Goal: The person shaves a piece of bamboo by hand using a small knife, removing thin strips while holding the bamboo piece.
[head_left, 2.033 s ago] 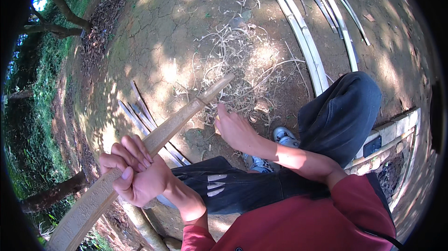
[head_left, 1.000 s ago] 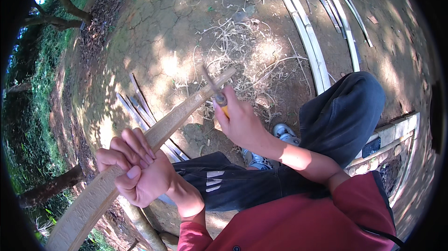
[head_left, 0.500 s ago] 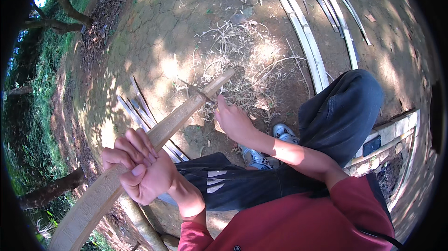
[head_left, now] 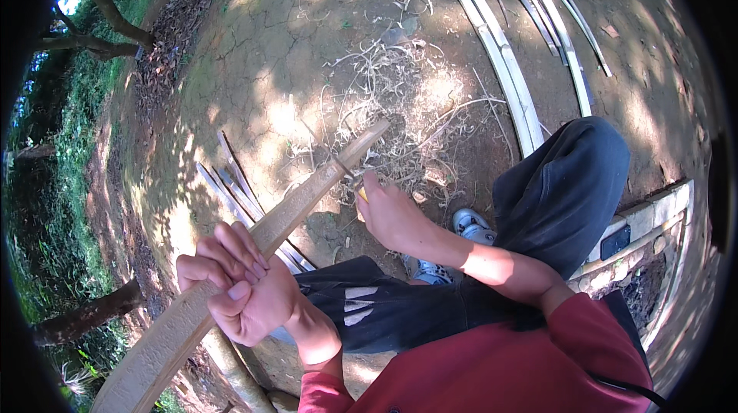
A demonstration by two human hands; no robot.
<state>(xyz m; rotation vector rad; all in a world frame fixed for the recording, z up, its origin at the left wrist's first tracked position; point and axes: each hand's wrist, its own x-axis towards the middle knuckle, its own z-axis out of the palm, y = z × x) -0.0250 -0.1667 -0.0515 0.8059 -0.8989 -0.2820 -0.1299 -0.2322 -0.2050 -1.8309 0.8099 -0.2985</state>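
A long, pale bamboo strip point(head_left: 296, 202) runs slantwise from the lower left to the middle of the view. My left hand point(head_left: 242, 286) is closed around it, fingers over the top and thumb alongside. Nearer its far tip, a thin dark knife blade point(head_left: 343, 168) lies across the strip, touching it. My right hand point(head_left: 393, 215) grips the knife by its handle, of which only a bit of yellow point(head_left: 363, 194) shows; the fingers hide the rest. Beneath the tip, curled shavings point(head_left: 392, 82) are heaped on the ground.
Long split strips point(head_left: 492, 48) lie on the bare earth at the far right, and shorter ones point(head_left: 231, 190) lie at left by my leg. A block-edged bed point(head_left: 653, 213) holding a dark phone-like object point(head_left: 615, 242) stands at right. Tree trunks point(head_left: 92, 313) and greenery border the left.
My left hand and the strip have shifted slightly right and down. The right hand has moved a little right and down with the knife, exposing more of its yellow handle.
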